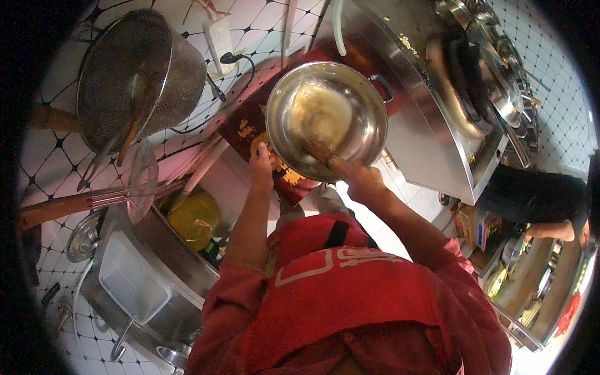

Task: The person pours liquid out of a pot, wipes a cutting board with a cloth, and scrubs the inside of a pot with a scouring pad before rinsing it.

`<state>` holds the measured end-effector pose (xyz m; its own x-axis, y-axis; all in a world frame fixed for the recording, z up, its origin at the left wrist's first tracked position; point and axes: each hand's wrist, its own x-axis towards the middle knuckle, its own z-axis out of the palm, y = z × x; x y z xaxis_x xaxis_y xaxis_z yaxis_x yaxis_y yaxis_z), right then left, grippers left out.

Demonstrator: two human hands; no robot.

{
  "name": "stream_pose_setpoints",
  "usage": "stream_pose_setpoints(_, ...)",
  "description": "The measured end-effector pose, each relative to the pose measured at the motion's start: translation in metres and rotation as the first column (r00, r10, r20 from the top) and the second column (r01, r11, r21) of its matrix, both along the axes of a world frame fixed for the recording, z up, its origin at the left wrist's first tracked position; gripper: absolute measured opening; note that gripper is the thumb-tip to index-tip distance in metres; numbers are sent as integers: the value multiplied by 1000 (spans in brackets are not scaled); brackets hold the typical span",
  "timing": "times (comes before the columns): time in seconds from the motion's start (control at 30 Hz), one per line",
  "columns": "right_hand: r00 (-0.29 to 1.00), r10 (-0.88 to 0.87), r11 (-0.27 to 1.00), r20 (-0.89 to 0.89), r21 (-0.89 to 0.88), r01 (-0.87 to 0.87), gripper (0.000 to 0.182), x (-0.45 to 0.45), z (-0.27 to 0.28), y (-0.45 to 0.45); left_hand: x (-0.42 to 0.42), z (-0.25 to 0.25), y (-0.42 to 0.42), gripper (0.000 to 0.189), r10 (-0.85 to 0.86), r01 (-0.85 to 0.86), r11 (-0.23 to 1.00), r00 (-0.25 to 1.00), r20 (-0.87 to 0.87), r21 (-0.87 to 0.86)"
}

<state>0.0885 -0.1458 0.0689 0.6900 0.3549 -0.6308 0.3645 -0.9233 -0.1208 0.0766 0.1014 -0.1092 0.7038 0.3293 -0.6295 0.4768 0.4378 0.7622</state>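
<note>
A wide steel pot (280, 110) stands on a dark red surface with gold patterns (246, 129). Some pale yellowish liquid (323, 115) lies in its bottom. My left hand (262, 164) grips the pot at its lower left rim, where the handle is hidden behind my fingers. On the far right side the pot's other loop handle (382, 88) shows free. My right hand (361, 182) holds a brown stick-like utensil (318, 151), blurred, its far end down inside the pot. Whether it is a brush or a spoon I cannot tell.
Left, a large mesh strainer (187, 89) and a wooden-handled skimmer (140, 183) hang before tiles. A sink with a plastic tub (133, 272) lies lower left. Right stands a steel stove counter (422, 154) with a blackened ring (450, 89). A person's arm (551, 230) shows far right.
</note>
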Motion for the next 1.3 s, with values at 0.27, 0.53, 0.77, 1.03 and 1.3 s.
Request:
stream_pose_setpoints(0.27,998,13,1000,57,9,-13,64,-9,-6,-4,6,34,-6,36,59,-63,997,996,-71,-46)
stream_pose_setpoints(0.53,992,50,995,113,-87,-40,70,-5,-25,2,4,23,-4,37,58,-59,998,998,-27,-34)
stream_pose_setpoints(0.77,982,43,995,186,84,-59,69,-20,-29,-21,6,31,-8,36,65,-67,996,997,-47,-57)
stream_pose_setpoints(1.03,984,-55,990,169,134,32,64,-10,-35,-10,3,19,-3,35,76,-77,997,997,-22,-18)
stream_pose_setpoints(1.3,977,-37,999,209,-26,43,71,7,-39,6,9,24,-8,34,68,-68,998,997,-26,-10)
